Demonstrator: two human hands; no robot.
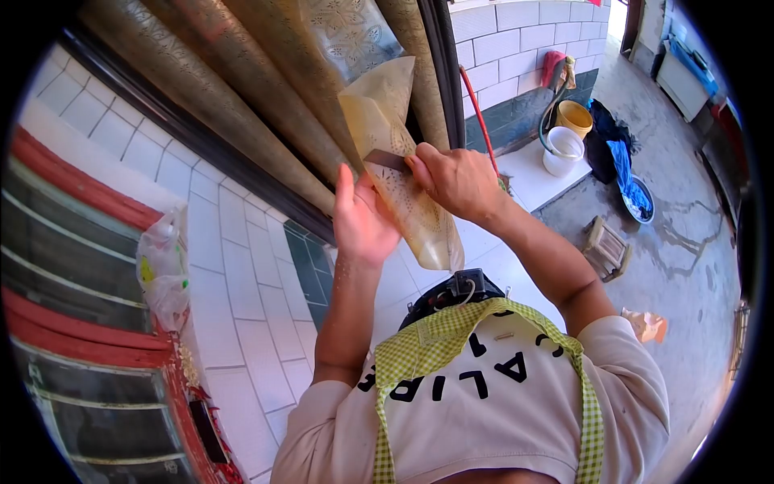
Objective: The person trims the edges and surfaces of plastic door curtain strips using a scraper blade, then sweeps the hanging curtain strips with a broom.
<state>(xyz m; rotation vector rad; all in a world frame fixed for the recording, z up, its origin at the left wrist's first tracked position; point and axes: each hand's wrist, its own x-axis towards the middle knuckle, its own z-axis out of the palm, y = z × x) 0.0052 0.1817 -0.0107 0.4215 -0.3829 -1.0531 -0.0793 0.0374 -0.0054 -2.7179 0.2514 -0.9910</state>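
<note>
A yellowed translucent plastic curtain strip (415, 206) with a lacy pattern hangs in front of me, its lower end bent toward me. My right hand (455, 181) is closed on a flat, dark blade-like scraper (387, 160), which lies across the front of the strip. My left hand (364, 218) is at the strip's left edge, palm toward me and thumb stretched up. Its other fingers are partly hidden behind the plastic, and I see no grip on it. The scraper's handle end is hidden in my right fist.
Brown patterned curtains (242, 97) hang along a dark door frame (439, 64). At right are a white bucket (563, 153), a yellow bucket (574, 119), a blue basin (638, 202) and a wooden stool (606, 248). A red-framed window (89, 339) with a plastic bag (164, 266) is at left.
</note>
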